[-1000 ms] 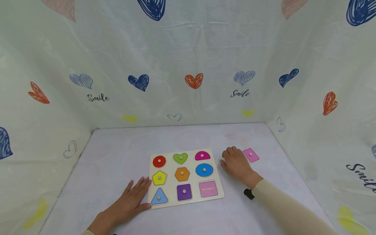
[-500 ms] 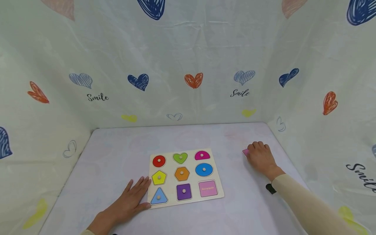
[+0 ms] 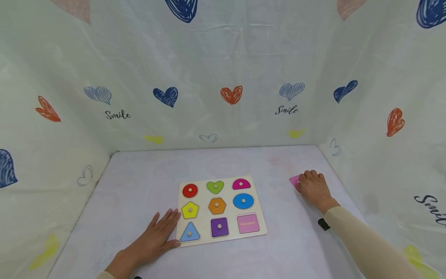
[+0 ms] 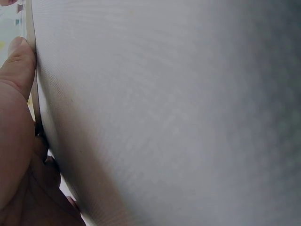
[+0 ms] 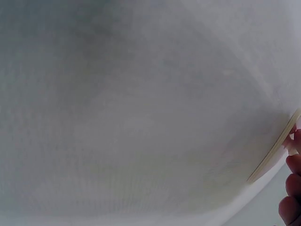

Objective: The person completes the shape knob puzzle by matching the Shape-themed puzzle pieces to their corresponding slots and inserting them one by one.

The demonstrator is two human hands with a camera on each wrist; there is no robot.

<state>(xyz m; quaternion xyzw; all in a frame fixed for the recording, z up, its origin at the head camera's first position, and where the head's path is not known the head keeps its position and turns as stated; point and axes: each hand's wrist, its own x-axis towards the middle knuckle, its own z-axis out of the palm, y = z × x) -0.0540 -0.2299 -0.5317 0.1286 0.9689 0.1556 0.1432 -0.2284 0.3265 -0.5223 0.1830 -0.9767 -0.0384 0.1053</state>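
Observation:
A wooden shape puzzle board [image 3: 203,237] lies on the table, with several coloured knobbed pieces in its recesses. Its lower right recess [image 3: 248,223] shows a pink printed floor and no piece. My left hand [image 3: 151,240] rests at the board's left edge, fingers straight; in the left wrist view the thumb [image 4: 21,66] touches that edge. To the right of the board, my right hand [image 3: 315,190] pinches the knob of a pink rectangle puzzle piece [image 3: 294,182], which it partly covers. The right wrist view catches the piece's pale wooden edge [image 5: 273,153] beside curled fingers [image 5: 293,186].
The white-covered table [image 3: 223,162] is enclosed by pale cloth walls [image 3: 195,58] printed with hearts and "Smile". Table surface extends behind the board and between it and the pink piece.
My right hand has moved right from beside the pink rectangle puzzle piece and onto it, and now holds its knob. The left hand and the board have stayed in place.

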